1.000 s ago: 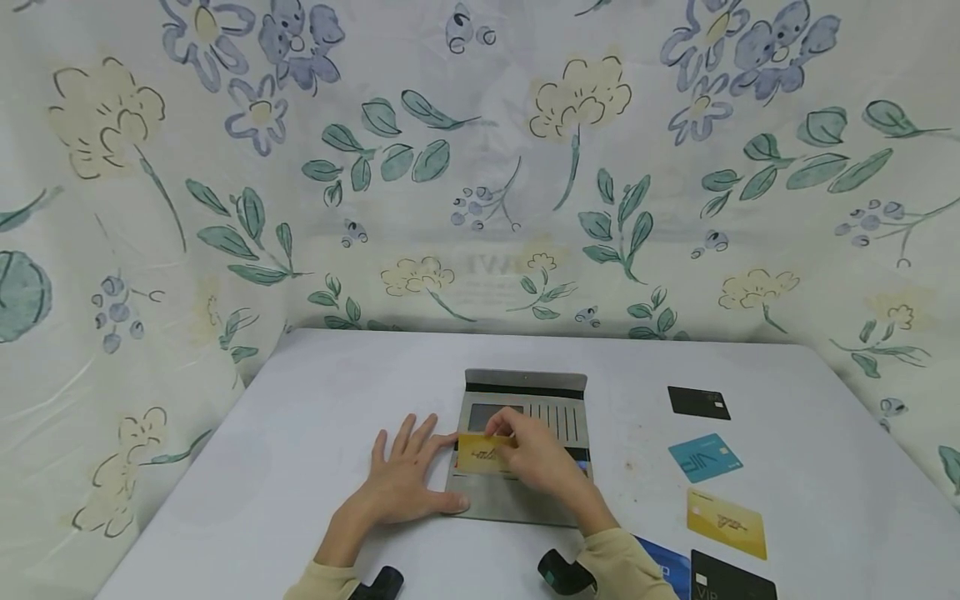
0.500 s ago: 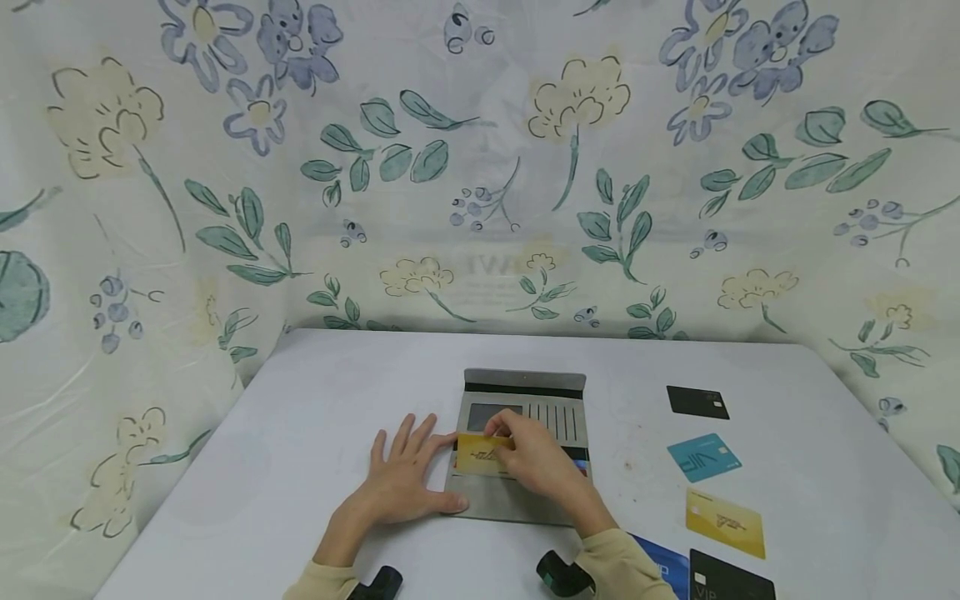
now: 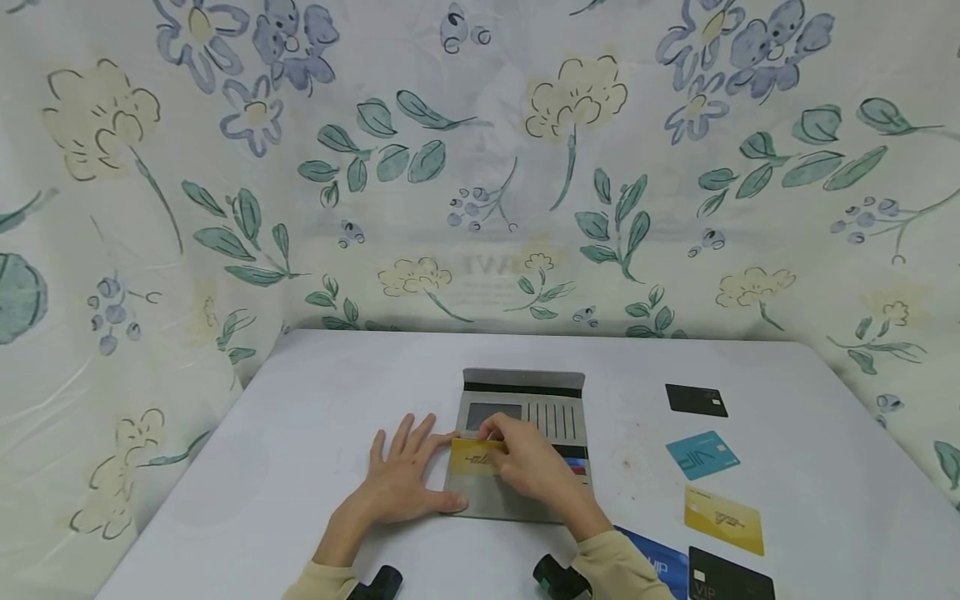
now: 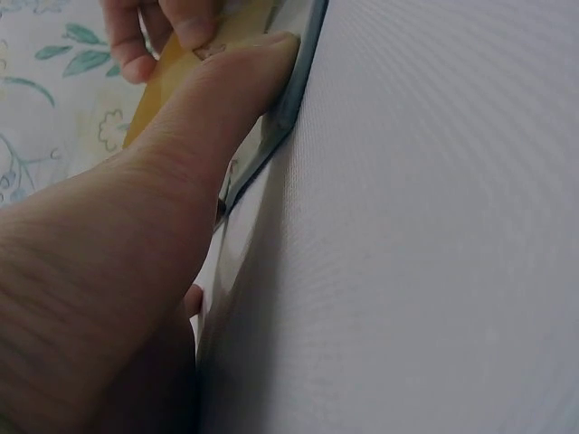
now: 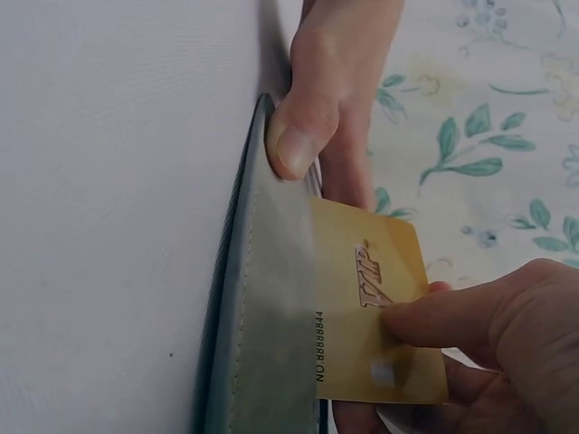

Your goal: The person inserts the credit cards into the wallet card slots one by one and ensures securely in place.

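Observation:
A gold VIP card (image 3: 467, 458) is pinched between the thumb and fingers of my right hand (image 3: 538, 465). In the right wrist view, the gold card (image 5: 348, 262) stands with its lower edge at the pocket edge of an unfolded grey wallet (image 3: 491, 498); how deep it sits I cannot tell. My left hand (image 3: 405, 482) lies with fingers spread at the wallet's left side. Its thumb rests on the wallet's lower left corner, and its index fingertip reaches the left edge by the card. In the left wrist view, the left thumb (image 4: 244, 86) partly covers the card.
Right of the wallet lie a small black card (image 3: 696, 400), a teal card (image 3: 702, 455) and another gold card (image 3: 723, 521). Nearer me are a blue card (image 3: 660, 562) and a black VIP card (image 3: 731, 575). Behind the white table (image 3: 360, 367) hangs a flowered curtain.
The right hand and the gold card have shifted slightly left and toward me, uncovering more of the wallet's coloured stripe at right. The left hand stays in place.

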